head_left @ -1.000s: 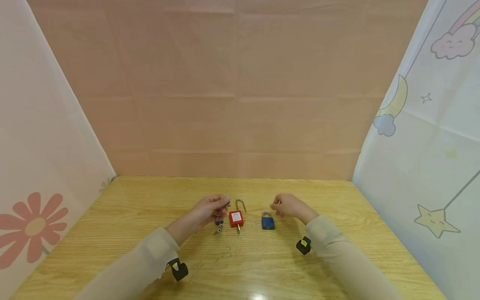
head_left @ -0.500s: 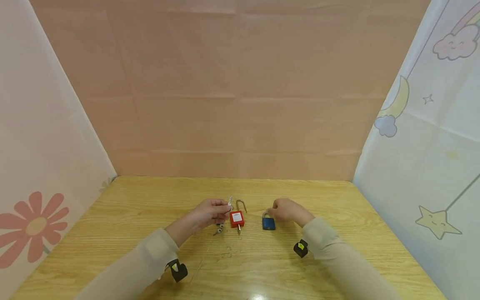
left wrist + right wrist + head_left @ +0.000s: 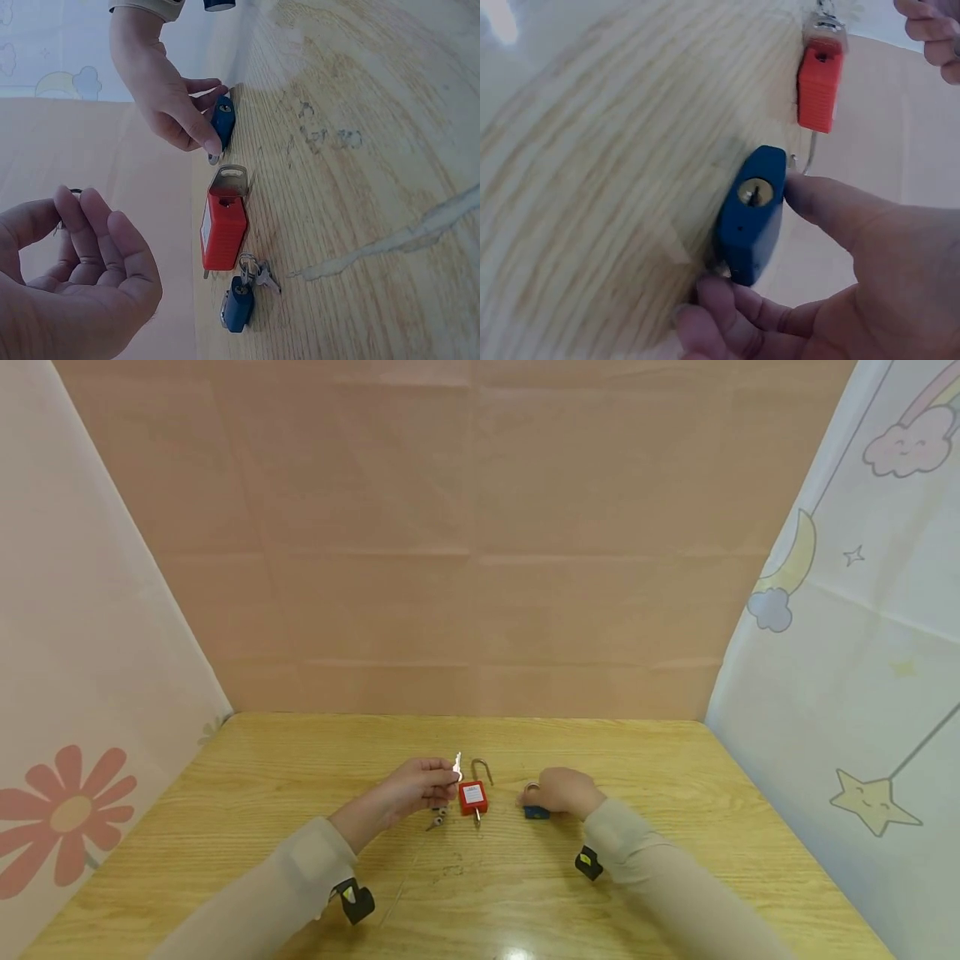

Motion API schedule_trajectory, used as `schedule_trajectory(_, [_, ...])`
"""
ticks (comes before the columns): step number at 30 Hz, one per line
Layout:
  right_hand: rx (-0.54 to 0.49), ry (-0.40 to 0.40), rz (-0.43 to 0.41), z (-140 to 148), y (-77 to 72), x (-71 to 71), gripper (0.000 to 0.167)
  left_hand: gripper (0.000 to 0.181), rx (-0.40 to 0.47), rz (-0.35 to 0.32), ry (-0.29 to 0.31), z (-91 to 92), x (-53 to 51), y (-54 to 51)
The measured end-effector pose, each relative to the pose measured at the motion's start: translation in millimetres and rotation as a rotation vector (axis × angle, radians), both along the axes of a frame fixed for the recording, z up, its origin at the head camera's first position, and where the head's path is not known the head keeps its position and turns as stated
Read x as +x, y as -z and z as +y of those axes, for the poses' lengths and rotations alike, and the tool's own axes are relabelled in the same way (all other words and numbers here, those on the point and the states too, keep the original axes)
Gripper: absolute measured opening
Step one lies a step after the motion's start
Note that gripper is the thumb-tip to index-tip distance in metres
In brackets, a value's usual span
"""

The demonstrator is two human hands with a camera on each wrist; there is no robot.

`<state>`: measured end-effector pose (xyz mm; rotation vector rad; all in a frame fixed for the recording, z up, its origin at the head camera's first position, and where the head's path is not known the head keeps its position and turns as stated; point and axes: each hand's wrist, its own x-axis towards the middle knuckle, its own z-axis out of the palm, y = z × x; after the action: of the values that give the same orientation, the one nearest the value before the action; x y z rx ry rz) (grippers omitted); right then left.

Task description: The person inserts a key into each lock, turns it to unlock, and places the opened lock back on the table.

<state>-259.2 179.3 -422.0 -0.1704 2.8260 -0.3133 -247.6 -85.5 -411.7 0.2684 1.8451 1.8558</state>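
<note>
My left hand [image 3: 420, 787] pinches a small silver key [image 3: 457, 767] between thumb and finger, its blade pointing up, above the table left of the red padlock [image 3: 473, 797]. On the right, my right hand [image 3: 568, 792] has thumb and fingers on either side of a blue padlock [image 3: 748, 217] on the table. Its brass keyhole faces the right wrist camera. The red padlock has its shackle open and a key in its bottom. Below my left hand lies another blue padlock [image 3: 238, 306], with keys on a ring [image 3: 261, 276] at its keyhole.
A wood-grain table [image 3: 480, 893] carries everything. A plain peach cloth [image 3: 480, 543] hangs behind it, and patterned cloths stand at the left and right sides. The red padlock stands between the two hands.
My right hand has come down and left onto the blue padlock, whose body now looks foreshortened and tilted. My left hand has lowered slightly, and the key in it shows more plainly.
</note>
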Motion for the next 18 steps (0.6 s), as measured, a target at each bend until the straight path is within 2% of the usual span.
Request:
schedule_trajectory(5, [0.013, 0.009, 0.005, -1.9, 2.6, -3.0, 0.034, 0.012, -0.015, 0.008, 0.004, -0.3, 0.4, -0.6])
schedule_trajectory(11, [-0.103, -0.030, -0.011, -2.4, 0.1, -3.0, 0.036, 0.013, -0.034, 0.011, 0.000, -0.6, -0.6, -0.2])
schedule_trajectory(13, [-0.135, -0.039, -0.013, -3.1, -0.8, -2.1, 0.032, 0.013, -0.035, 0.015, 0.001, -0.8, -0.9, -0.4])
schedule_trajectory(18, [-0.150, -0.054, 0.033, -4.3, -3.4, 1.1, 0.025, 0.013, -0.033, 0.024, 0.010, -0.8, -0.7, -0.6])
